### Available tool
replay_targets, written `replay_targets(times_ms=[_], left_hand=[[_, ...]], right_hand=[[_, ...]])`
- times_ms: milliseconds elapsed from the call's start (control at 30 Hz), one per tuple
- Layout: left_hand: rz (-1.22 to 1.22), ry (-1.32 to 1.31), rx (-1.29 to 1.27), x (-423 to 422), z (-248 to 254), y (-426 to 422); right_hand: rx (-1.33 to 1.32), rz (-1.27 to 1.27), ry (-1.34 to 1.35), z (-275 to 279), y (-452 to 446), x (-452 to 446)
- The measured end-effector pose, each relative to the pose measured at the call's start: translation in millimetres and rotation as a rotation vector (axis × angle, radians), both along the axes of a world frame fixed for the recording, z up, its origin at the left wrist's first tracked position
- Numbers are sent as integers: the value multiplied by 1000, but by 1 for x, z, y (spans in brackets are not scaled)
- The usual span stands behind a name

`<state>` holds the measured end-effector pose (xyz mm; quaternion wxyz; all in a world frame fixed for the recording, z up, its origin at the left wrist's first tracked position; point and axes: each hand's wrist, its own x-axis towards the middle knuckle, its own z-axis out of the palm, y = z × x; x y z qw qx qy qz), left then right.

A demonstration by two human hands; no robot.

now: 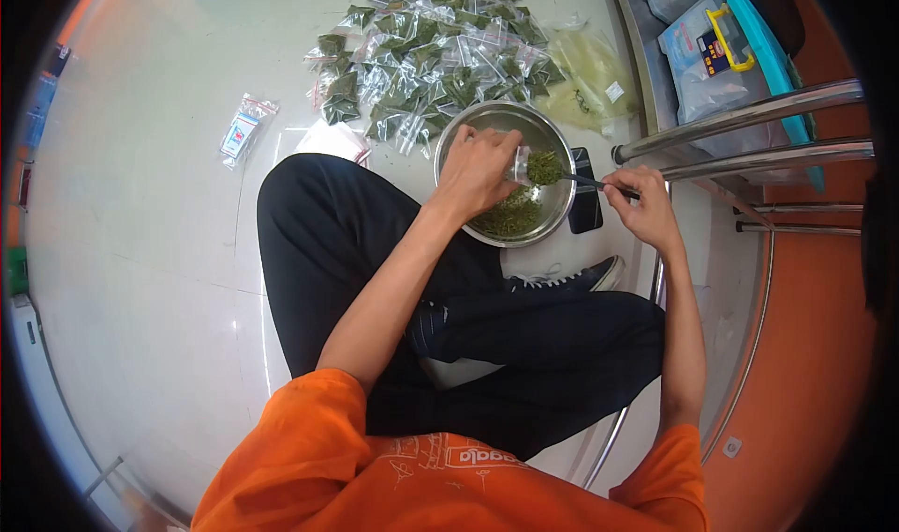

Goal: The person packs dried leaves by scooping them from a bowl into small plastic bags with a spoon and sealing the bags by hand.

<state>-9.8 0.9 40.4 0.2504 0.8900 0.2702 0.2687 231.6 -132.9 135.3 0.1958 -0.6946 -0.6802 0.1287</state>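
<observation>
My left hand (478, 169) is over a round steel bowl (452, 129), its fingers closed on a small clear plastic bag (518, 165). In my right hand (644, 208) I pinch the dark handle of a spoon (588, 183). A heap of chopped dried green herb (544, 168) sits on the spoon's head, close to the bag's mouth; whether any has entered the bag I cannot tell. More of the same loose herb (510, 215) lies in the bottom of the bowl, which stands on the floor just beyond my crossed legs.
Beyond the bowl is a large pile of filled zip bags (435, 50). A yellowish plastic bag (588, 78) lies beside it, and a phone (586, 195) right of the bowl. Empty-looking bags (248, 131) lie left. Metal rails (740, 125) and storage boxes (716, 64) stand right.
</observation>
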Motion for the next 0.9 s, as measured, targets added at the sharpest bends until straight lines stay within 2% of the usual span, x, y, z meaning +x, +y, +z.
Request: replay_targets(times_ms=[167, 300, 367, 400, 467, 633, 767, 900], left_hand=[[-27, 65, 71, 1, 1, -3], [-53, 91, 127, 6, 1, -9], [-49, 76, 161, 7, -1, -11], [-58, 34, 124, 8, -1, -12], [-68, -8, 88, 10, 0, -12], [-56, -211, -248, 9, 6, -5], [-41, -300, -173, 11, -1, -2], [-65, -354, -266, 14, 1, -2]], right_hand=[[-138, -37, -73, 12, 5, -17], [-92, 4, -127, 9, 7, -29], [-16, 108, -229, 6, 10, -39], [-16, 109, -229, 6, 11, -47], [41, 225, -416, 9, 12, -62], [211, 252, -568, 14, 11, -70], [288, 200, -620, 24, 8, -74], [245, 219, -701, 8, 3, -89]])
